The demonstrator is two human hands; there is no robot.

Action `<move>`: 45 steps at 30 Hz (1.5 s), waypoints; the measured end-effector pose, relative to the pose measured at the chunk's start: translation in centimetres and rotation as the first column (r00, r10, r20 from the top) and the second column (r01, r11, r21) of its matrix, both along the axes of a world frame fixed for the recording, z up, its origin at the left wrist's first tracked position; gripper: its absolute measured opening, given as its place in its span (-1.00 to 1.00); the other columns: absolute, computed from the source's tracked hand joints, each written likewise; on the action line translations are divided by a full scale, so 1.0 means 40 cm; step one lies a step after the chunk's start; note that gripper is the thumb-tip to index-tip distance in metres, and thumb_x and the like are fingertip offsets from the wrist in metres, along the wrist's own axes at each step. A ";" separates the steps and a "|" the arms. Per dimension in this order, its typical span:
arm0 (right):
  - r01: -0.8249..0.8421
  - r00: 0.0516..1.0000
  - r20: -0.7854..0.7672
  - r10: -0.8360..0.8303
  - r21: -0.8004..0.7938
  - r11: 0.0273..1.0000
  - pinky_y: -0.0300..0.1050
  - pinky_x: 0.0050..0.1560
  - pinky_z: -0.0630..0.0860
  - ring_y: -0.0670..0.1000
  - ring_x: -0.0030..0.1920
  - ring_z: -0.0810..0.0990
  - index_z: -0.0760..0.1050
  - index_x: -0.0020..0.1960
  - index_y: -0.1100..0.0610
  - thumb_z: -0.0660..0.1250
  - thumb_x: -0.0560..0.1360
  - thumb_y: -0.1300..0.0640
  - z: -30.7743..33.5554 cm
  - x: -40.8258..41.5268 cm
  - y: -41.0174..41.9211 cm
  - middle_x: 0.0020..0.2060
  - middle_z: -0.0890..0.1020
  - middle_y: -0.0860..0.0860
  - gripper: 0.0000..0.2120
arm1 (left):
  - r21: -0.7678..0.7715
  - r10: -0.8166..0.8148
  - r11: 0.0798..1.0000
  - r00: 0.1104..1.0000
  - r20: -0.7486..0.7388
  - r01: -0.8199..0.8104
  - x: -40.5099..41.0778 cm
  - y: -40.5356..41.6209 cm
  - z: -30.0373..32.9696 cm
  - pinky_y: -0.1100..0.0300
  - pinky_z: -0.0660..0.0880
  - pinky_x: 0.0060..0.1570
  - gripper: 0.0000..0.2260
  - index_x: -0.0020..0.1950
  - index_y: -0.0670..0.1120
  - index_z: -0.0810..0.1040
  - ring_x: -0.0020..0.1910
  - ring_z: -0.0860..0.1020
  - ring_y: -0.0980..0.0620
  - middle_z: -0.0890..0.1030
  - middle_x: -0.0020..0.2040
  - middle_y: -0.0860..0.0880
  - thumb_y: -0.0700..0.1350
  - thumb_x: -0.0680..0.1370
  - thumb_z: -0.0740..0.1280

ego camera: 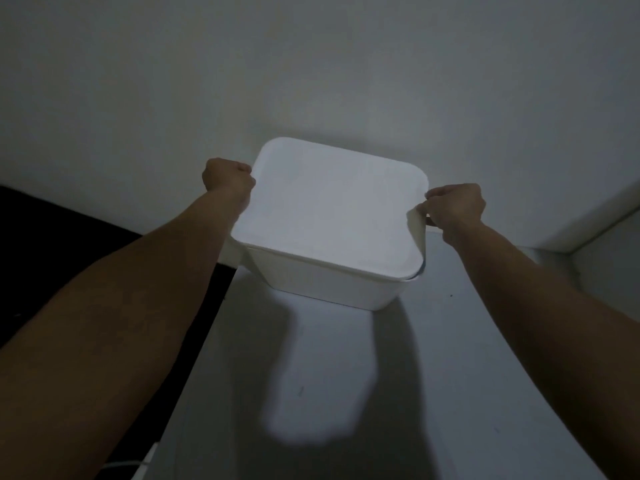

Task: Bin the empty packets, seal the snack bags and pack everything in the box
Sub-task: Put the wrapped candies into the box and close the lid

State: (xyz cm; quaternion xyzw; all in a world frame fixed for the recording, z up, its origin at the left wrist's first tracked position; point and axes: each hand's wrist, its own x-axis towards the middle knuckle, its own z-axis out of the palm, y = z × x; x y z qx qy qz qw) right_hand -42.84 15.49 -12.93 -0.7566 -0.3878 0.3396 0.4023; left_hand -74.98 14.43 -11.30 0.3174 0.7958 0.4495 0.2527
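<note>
a white box (332,285) of smooth, matte plastic stands at the far end of a pale grey worktop (450,375), close against a plain white wall (311,64). the box is squarish with rounded corners and walls that taper inward toward the base. its lid (329,209), flat, white and rounded at the corners too, covers the top; at the near right corner the lid sits slightly off the rim, with a thin dark gap showing beneath it. what is inside the box cannot be seen.

the light is dim, and a bright patch falls on the worktop in front of the box, framed by the shadows of the arms. to the left of the worktop lies a dark, near-black area, and a thin white cable (138,462) shows at the lower left edge. to the right a white ledge or panel (588,223) meets the wall.

the left hand (227,176) is curled round the far left edge of the lid, fingers tucked under and out of sight. the right hand (453,204) pinches the right edge of the lid between thumb and curled fingers, where a tab-like flap bends down. both bare forearms reach forward over the worktop.
</note>
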 end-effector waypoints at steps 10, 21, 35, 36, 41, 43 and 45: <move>0.009 0.999 0.032 -0.008 -0.008 1.000 -0.19 -0.26 0.57 0.08 -0.14 0.66 0.68 0.03 0.17 0.43 0.35 0.38 -0.027 0.013 0.010 0.00 0.68 0.13 -0.71 | -0.027 -0.054 0.998 0.993 -0.100 0.052 0.008 0.013 -0.052 0.37 0.42 -0.02 -0.72 0.15 -0.19 0.63 0.09 0.62 -0.04 0.65 0.14 -0.15 -0.32 0.45 0.41; -0.193 0.897 0.412 0.160 0.040 0.980 0.00 0.17 0.50 0.22 0.17 0.58 0.56 0.23 0.25 0.26 0.52 0.22 -0.048 -0.020 -0.051 0.16 0.63 0.22 -0.69 | 0.004 -0.222 0.971 0.914 -0.339 0.237 0.030 -0.031 -0.097 0.16 0.41 0.29 -0.62 0.30 -0.22 0.52 0.25 0.52 -0.12 0.55 0.29 -0.18 -0.13 0.51 0.37; -0.531 0.303 0.745 0.594 -0.386 0.754 0.42 0.46 -0.09 0.26 0.56 -0.12 -0.12 0.57 -0.03 -0.24 0.56 -0.30 -0.118 -0.114 -0.105 0.59 -0.06 0.09 -0.34 | -0.469 -0.655 0.738 0.349 -0.671 0.484 0.140 -0.038 -0.189 -0.22 -0.14 0.49 -0.51 0.56 0.05 0.06 0.57 -0.06 -0.06 0.02 0.59 -0.01 0.15 0.64 -0.09; -0.533 0.302 0.744 0.596 -0.386 0.753 0.42 0.45 -0.09 0.26 0.56 -0.12 -0.12 0.57 -0.03 -0.24 0.55 -0.30 -0.119 -0.115 -0.104 0.59 -0.06 0.09 -0.34 | -0.478 -0.657 0.737 0.342 -0.672 0.478 0.142 -0.037 -0.189 -0.22 -0.15 0.49 -0.50 0.56 0.06 0.04 0.57 -0.07 -0.05 0.01 0.59 -0.01 0.15 0.64 -0.10; -0.523 0.294 0.767 0.571 -0.371 0.767 0.42 0.46 -0.09 0.26 0.56 -0.14 -0.15 0.58 -0.03 -0.26 0.55 -0.31 -0.120 -0.115 -0.105 0.59 -0.08 0.08 -0.33 | -0.498 -0.676 0.723 0.341 -0.654 0.478 0.145 -0.024 -0.173 -0.23 -0.14 0.48 -0.49 0.56 0.04 0.03 0.57 -0.07 -0.07 -0.01 0.59 -0.03 0.17 0.63 -0.10; -0.522 0.285 0.772 0.568 -0.373 0.768 0.41 0.47 -0.09 0.25 0.57 -0.14 -0.16 0.57 -0.04 -0.28 0.55 -0.31 -0.124 -0.116 -0.107 0.59 -0.09 0.08 -0.33 | -0.436 -0.625 0.754 0.330 -0.708 0.492 0.151 0.010 -0.143 -0.23 -0.12 0.48 -0.48 0.56 0.01 0.05 0.57 -0.06 -0.08 0.00 0.59 -0.06 0.17 0.63 -0.10; -0.520 0.287 0.773 0.565 -0.370 0.770 0.40 0.47 -0.09 0.25 0.57 -0.15 -0.18 0.57 -0.04 -0.28 0.55 -0.32 -0.124 -0.115 -0.104 0.59 -0.10 0.08 -0.33 | -0.377 -0.554 0.786 0.289 -0.781 0.489 0.156 0.050 -0.112 -0.24 -0.12 0.48 -0.47 0.56 0.00 0.04 0.57 -0.07 -0.09 0.00 0.59 -0.07 0.17 0.63 -0.12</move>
